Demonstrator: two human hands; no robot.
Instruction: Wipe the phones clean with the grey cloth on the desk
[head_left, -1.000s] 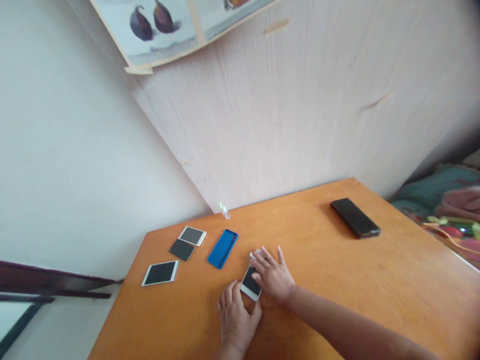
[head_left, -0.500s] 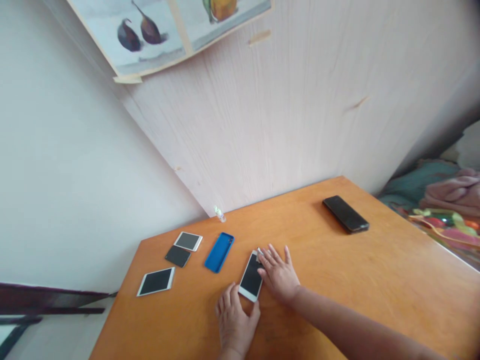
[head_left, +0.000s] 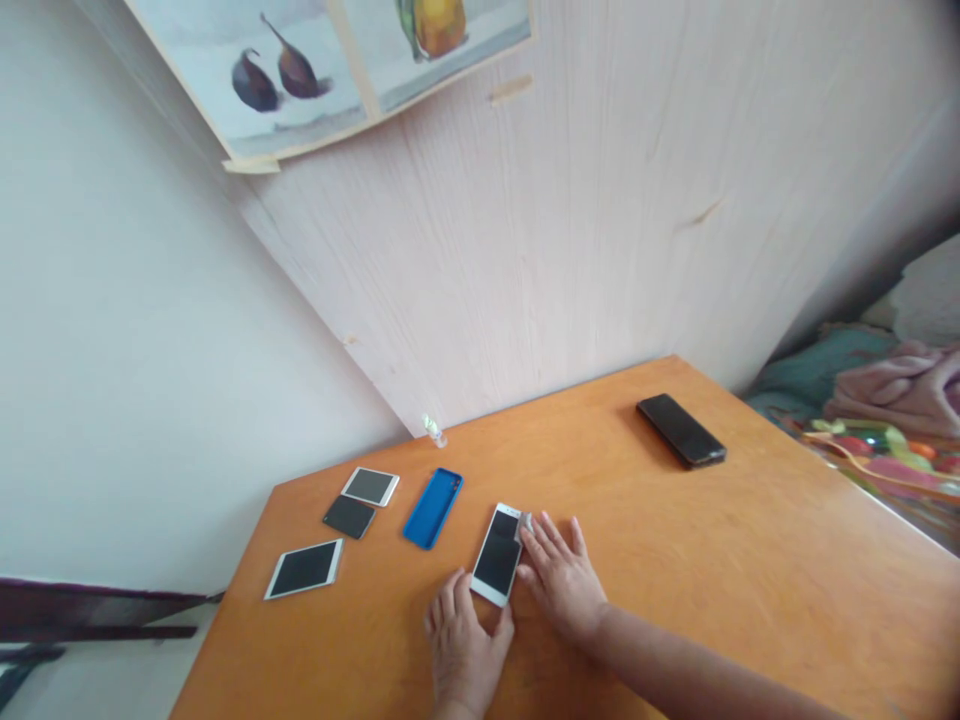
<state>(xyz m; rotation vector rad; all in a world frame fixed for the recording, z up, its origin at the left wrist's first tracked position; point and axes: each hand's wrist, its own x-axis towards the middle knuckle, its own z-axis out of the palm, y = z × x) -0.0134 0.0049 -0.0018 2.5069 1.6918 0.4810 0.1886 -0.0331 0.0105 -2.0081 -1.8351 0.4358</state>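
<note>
A white smartphone (head_left: 499, 555) with a dark screen lies face up on the table. My left hand (head_left: 465, 640) steadies its lower end, with the thumb at one side and the fingers at the other. Under the fingertips of my right hand (head_left: 562, 580) is a small grey-white wipe-like piece (head_left: 523, 524), at the phone's upper right edge. The right fingers are stretched out and pressed down over it, so part of it is hidden.
Left of the hands lie a blue phone case (head_left: 433, 508), a white phone (head_left: 304, 569), a dark phone (head_left: 349, 516) and another white phone (head_left: 371, 486). A small clear bottle (head_left: 434, 431) stands by the wall. A thick black phone (head_left: 681, 430) is at the right on the wooden table (head_left: 720, 560).
My right hand has slid the wipe-like piece from the phone's upper screen toward its right edge. The left hand keeps its hold. The camera view has shifted slightly.
</note>
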